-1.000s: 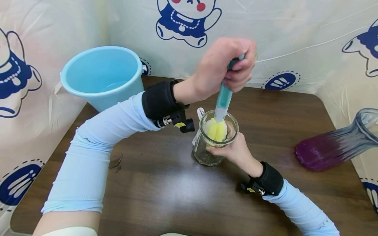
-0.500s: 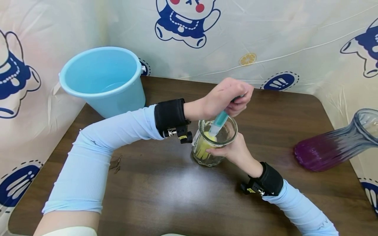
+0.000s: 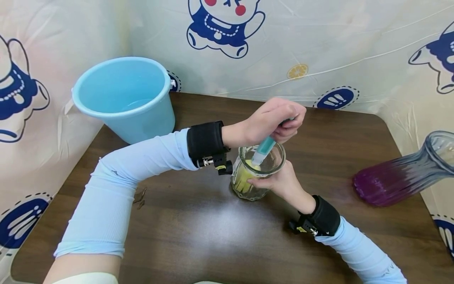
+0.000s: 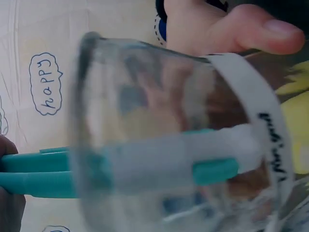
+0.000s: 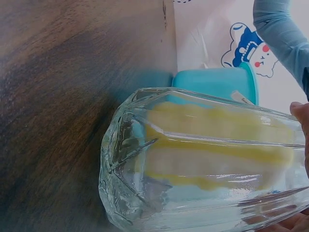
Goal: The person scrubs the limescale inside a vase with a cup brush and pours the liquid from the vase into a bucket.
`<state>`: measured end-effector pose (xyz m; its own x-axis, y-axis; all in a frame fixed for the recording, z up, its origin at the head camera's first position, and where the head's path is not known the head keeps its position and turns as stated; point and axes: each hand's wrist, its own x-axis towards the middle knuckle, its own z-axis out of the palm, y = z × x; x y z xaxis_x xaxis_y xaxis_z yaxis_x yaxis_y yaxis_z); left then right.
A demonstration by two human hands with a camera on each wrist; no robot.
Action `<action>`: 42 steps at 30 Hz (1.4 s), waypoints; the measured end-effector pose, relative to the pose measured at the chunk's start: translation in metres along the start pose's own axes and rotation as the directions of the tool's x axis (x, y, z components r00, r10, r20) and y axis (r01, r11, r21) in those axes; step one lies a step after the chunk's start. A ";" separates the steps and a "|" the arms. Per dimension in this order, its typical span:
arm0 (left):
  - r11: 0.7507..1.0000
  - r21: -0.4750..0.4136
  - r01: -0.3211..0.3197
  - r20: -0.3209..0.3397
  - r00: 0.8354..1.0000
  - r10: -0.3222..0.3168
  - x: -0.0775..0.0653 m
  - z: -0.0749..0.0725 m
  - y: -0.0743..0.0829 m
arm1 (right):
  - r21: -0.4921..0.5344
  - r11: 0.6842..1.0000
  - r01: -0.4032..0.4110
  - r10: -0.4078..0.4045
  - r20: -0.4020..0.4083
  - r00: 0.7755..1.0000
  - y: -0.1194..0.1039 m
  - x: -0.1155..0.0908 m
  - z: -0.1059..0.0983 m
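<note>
Curled around the teal handle of a sponge bottle brush point(image 3: 265, 148) is my left hand point(image 3: 274, 120), just above the mouth of a clear glass jar point(image 3: 256, 194). The brush slants down into the jar. Its yellow-and-white sponge head point(image 5: 217, 140) is inside, seen through the glass in the right wrist view. My right hand point(image 3: 283, 182) grips the jar's right side, thumb toward the front; its other fingers are mostly hidden behind the glass. The jar stands upright on the table. A white printed ribbon point(image 4: 253, 94) runs around it in the left wrist view.
A light blue bucket point(image 3: 142, 124) stands at the table's back left. On the right, a fluted glass vase point(image 3: 393, 177) with a purple base appears tilted in the head view. Patterned plastic sheeting point(image 3: 337, 47) surrounds the brown wooden table point(image 3: 198, 244).
My left hand has pushed the brush down, taking the sponge from the jar's mouth to deep inside. In the last half second it has barely moved. My right hand keeps its hold.
</note>
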<state>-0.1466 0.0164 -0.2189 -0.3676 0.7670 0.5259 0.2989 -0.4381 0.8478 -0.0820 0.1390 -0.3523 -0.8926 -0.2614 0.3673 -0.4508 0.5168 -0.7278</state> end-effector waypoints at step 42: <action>0.985 0.127 0.114 0.185 0.973 -0.136 0.007 0.012 -0.004 | -0.114 0.993 0.005 0.001 0.046 0.999 -0.003 0.000 0.000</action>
<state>-0.1397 0.0285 -0.2193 -0.2358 0.8927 0.3840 0.3642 -0.2851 0.8866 -0.0805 0.1374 -0.3500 -0.8919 -0.2985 0.3397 -0.4521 0.6052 -0.6553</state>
